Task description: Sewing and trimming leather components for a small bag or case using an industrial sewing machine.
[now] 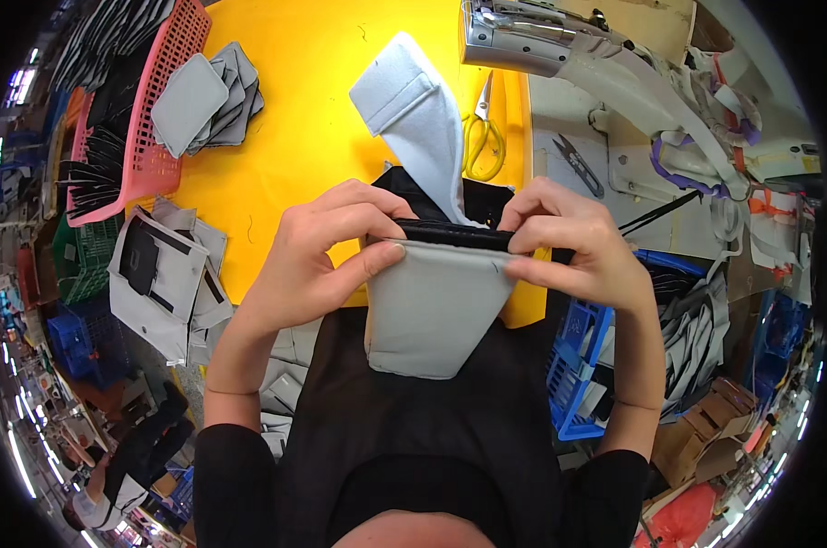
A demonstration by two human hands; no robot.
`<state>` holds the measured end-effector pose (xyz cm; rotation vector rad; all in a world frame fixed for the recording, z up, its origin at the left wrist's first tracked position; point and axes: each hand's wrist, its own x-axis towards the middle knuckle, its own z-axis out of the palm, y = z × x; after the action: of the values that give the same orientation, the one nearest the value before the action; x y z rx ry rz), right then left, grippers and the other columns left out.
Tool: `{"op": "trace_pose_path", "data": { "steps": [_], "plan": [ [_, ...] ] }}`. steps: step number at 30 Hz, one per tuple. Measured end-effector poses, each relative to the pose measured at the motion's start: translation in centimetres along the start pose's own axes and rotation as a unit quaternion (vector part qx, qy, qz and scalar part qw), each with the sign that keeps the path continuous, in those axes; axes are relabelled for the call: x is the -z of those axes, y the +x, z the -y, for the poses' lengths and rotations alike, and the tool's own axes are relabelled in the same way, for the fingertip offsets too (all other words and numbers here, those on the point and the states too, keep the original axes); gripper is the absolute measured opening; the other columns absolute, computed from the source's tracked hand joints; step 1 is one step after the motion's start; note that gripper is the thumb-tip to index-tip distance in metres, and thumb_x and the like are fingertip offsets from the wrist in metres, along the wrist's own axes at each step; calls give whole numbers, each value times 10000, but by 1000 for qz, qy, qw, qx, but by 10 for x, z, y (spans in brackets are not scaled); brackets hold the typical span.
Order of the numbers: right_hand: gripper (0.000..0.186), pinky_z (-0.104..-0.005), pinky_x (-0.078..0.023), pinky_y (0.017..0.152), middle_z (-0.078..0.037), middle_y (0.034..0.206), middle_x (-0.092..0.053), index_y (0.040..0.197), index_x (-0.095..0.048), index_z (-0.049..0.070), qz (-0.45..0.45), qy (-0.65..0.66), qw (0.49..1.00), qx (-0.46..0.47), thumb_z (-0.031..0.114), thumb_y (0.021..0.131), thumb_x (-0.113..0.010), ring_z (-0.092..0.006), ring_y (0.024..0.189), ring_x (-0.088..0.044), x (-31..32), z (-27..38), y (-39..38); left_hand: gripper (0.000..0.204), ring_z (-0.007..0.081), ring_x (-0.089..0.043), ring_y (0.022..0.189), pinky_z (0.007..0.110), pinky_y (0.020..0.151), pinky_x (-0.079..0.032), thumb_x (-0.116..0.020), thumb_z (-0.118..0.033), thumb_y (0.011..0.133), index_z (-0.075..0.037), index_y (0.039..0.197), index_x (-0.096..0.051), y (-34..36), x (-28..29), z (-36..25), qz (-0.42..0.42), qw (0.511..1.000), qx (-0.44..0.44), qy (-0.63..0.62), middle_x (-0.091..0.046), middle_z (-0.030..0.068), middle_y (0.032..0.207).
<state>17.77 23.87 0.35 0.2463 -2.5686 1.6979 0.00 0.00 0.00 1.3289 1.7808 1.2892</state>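
Note:
Between my two hands hangs a grey fabric pouch [436,306] with a black-lined upper edge, held over my lap at the front of the yellow table. My left hand [327,247] pinches its upper left corner, thumb on the grey face and fingers behind. At the upper right corner, my right hand [578,242] grips the same edge between thumb and fingers. A long light-grey fabric flap [418,123] rises from behind the pouch and lies over the table, its far end folded and stitched. Black material [413,194] shows behind the pouch, partly hidden.
Yellow-handled scissors [483,137] lie right of the flap; thread snips [579,164] lie farther right, below the sewing machine [514,36]. A pink basket [149,119] of black pieces, stacked grey panels [190,102] and grey pouches [158,283] are at left. A blue crate [578,365] stands right.

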Motion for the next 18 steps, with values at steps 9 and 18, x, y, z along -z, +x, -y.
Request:
{"op": "trace_pose_path", "data": {
  "steps": [9, 18],
  "plan": [
    [228, -267, -425, 633, -74, 955, -640, 708, -521, 27, -87, -126, 987, -39, -29, 757, -737, -182, 743, -531, -19, 25, -1, 137, 166, -567, 764, 245, 677, -457, -749, 4, 770, 15, 887, -678, 0, 3, -14, 5, 996, 14, 91, -680, 82, 946],
    [238, -263, -428, 615, -74, 935, -641, 712, -530, 29, -106, -201, 974, 11, -21, 730, -763, -185, 739, -538, -24, 26, -2, 173, 175, -577, 742, 266, 681, -481, -731, 5, 800, -6, 972, -709, -1, -1, -20, 16, 981, -81, 175, -672, 55, 906]
  ]
}}
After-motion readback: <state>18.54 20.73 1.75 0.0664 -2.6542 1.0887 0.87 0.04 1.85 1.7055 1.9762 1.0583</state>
